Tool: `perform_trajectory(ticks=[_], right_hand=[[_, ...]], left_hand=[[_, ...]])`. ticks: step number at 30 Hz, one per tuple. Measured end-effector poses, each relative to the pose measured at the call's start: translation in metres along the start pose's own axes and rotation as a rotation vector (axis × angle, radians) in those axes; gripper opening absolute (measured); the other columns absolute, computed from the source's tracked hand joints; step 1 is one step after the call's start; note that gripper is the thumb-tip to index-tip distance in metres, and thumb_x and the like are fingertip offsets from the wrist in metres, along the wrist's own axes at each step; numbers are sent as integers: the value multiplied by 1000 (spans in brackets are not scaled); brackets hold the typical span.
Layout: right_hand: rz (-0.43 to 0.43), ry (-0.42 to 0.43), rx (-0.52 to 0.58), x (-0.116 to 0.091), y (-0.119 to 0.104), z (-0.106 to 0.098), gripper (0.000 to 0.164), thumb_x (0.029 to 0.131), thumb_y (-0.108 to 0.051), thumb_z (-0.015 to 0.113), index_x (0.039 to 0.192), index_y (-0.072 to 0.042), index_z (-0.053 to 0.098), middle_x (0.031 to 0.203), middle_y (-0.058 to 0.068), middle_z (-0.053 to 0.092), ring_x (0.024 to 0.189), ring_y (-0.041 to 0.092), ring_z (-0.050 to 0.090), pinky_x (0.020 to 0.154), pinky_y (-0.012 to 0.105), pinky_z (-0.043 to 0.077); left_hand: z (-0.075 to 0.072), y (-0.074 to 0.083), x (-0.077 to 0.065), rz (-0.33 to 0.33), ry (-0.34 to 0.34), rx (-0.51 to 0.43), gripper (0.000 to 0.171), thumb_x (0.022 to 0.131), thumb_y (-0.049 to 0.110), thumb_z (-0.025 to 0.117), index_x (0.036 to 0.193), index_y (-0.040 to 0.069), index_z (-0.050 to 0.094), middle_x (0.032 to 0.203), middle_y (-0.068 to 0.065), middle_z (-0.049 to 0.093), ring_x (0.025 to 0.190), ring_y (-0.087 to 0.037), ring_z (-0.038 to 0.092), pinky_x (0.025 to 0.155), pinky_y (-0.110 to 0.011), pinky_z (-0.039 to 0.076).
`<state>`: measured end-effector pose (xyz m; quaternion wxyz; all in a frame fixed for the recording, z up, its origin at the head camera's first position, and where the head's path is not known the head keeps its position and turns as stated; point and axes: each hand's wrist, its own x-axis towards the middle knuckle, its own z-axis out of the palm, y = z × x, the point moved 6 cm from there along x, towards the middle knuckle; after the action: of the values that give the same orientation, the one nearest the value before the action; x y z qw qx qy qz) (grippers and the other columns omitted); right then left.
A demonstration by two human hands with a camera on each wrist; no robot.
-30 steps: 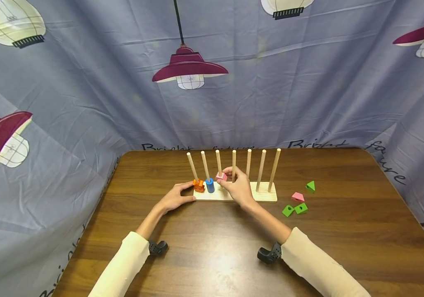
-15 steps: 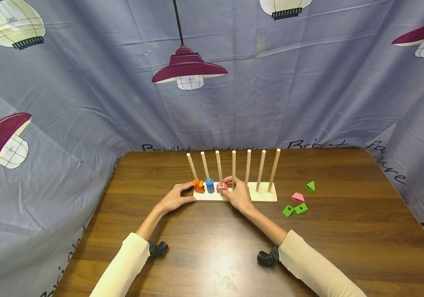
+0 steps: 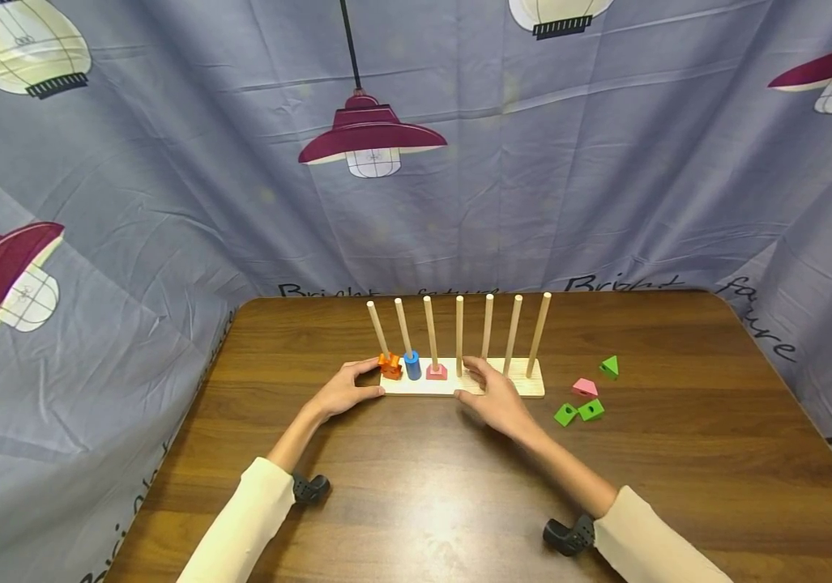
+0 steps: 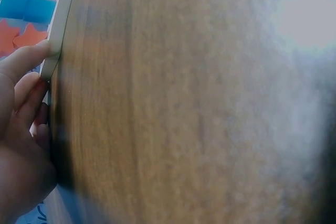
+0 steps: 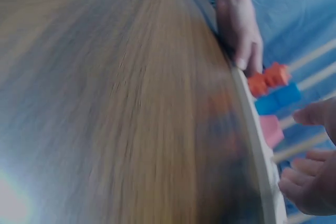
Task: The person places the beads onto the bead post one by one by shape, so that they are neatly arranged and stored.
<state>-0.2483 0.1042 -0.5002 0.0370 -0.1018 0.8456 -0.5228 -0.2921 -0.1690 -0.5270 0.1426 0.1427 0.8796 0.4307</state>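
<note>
A pale wooden peg board (image 3: pixel 416 387) with several upright pegs stands on the table. At its left end my left hand (image 3: pixel 341 390) holds the base, thumb at the front corner and fingers toward the back. Orange star-shaped blocks (image 3: pixel 390 366) sit on the first peg, a blue cylinder stack (image 3: pixel 412 365) on the second. A pink trapezoid block (image 3: pixel 437 372) rests at the foot of the third, also seen as a pink block (image 5: pixel 271 130) in the right wrist view. My right hand (image 3: pixel 501 402) is over the board's right half, fingers spread and holding nothing.
Right of the board lie loose blocks: a green triangle (image 3: pixel 609 366), a pink trapezoid (image 3: pixel 585 387), and two green blocks, one green block (image 3: pixel 565 414) beside another green block (image 3: pixel 590 409). Behind the brown wooden table (image 3: pixel 416 478) hangs a grey-blue curtain (image 3: pixel 532 202).
The pink block has come down the third peg to the base. My right hand has let go of it and moved right. My left hand has stayed in place.
</note>
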Motion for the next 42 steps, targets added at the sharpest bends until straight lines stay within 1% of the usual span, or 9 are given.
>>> perform_trajectory(ticks=[3, 7, 12, 17, 19, 22, 27, 33, 42], right_hand=[[-24, 24, 39, -9, 5, -23, 48, 91, -5, 72, 134, 6, 54, 132, 27, 58, 119, 41, 59, 98, 44, 48], [-51, 107, 78, -21, 13, -64, 33, 93, -1, 69, 123, 10, 60, 118, 28, 64, 105, 36, 66, 85, 28, 55], [-67, 265, -87, -42, 29, -119, 25, 94, -6, 69, 115, 7, 66, 105, 20, 70, 91, 10, 66, 77, 12, 49], [68, 357, -309, -63, 60, -158, 36, 96, -26, 69, 117, 3, 67, 103, 18, 72, 91, 26, 68, 79, 36, 51], [137, 331, -345, -68, 73, -164, 43, 96, -34, 67, 118, 3, 67, 103, 19, 72, 95, 37, 66, 77, 47, 48], [203, 260, -355, -71, 85, -166, 50, 95, -41, 66, 117, 4, 67, 102, 19, 72, 97, 39, 65, 78, 49, 48], [221, 198, -345, -68, 91, -162, 56, 94, -44, 68, 117, 6, 67, 104, 21, 72, 103, 45, 62, 82, 56, 48], [222, 203, -371, -59, 90, -156, 59, 92, -49, 69, 114, 7, 70, 101, 19, 73, 99, 45, 64, 78, 54, 50], [196, 261, -393, -53, 88, -156, 48, 89, -41, 76, 105, 4, 72, 91, 14, 72, 87, 34, 66, 68, 43, 50]], left_hand=[[0, 0, 0, 4, 3, -4, 68, 91, 20, 75, 146, -5, 45, 153, -22, 39, 144, -40, 23, 116, -56, 17], [0, -1, 1, 11, 5, 4, 68, 91, 19, 75, 146, -6, 45, 153, -23, 39, 144, -41, 24, 116, -57, 18], [0, 0, 1, 8, 1, 6, 68, 91, 20, 75, 146, -5, 45, 153, -22, 39, 144, -41, 24, 116, -56, 17], [0, -2, 2, 5, -5, -2, 68, 91, 19, 75, 147, -5, 44, 154, -22, 38, 145, -41, 22, 116, -56, 17], [0, -3, 3, -1, -10, -7, 68, 91, 18, 75, 147, -5, 44, 154, -22, 37, 145, -40, 22, 116, -56, 16], [0, -4, 3, -10, -9, -7, 69, 91, 18, 75, 148, -4, 43, 155, -21, 37, 146, -39, 21, 117, -55, 16], [1, -3, 3, 12, -13, 2, 69, 91, 18, 75, 147, -6, 43, 154, -22, 37, 145, -40, 24, 116, -54, 18], [0, -4, 2, -6, 1, -2, 69, 90, 20, 76, 147, -4, 45, 154, -20, 38, 145, -40, 22, 116, -55, 17], [1, -5, 3, -10, -7, -11, 70, 90, 22, 76, 148, -4, 44, 155, -22, 36, 145, -41, 21, 116, -57, 17]])
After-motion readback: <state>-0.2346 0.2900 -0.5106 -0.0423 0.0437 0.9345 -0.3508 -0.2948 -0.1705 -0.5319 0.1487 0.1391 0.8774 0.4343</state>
